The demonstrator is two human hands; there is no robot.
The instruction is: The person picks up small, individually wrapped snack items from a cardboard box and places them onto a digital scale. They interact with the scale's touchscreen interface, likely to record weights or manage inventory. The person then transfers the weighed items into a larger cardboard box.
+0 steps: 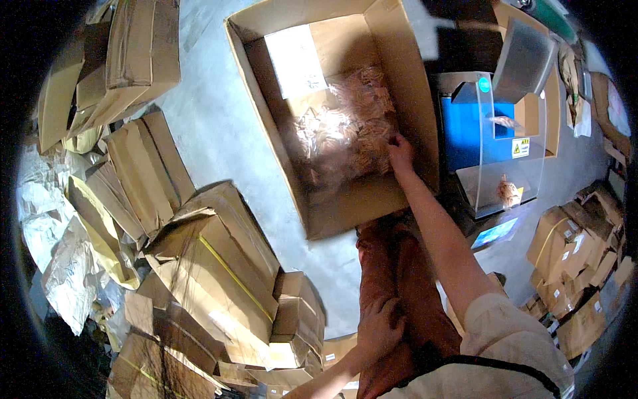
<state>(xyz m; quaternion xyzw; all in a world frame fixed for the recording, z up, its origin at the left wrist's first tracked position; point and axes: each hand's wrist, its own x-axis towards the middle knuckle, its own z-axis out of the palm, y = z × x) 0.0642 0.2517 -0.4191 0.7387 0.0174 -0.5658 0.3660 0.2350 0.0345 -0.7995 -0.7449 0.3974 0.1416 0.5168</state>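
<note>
A large open cardboard box (335, 216) stands ahead of me. In its bottom lies a heap of clear plastic packets (362, 100) with pinkish-brown contents, partly washed out by glare. My right hand (401, 154) reaches over the near right side of the box. Its fingers are bent together at the right edge of the heap; what they pinch, if anything, is too small to make out. My left hand (381, 327) rests on my thigh, on the reddish-brown trousers (379, 272), with fingers laid out and nothing in them.
To the right stands a blue machine (462, 133) with a clear guard (512, 176), a small packet behind it, and a lit screen (496, 233). Closed cartons (212, 266) and plastic bags (73, 272) crowd the left. More cartons (571, 246) are stacked at the right.
</note>
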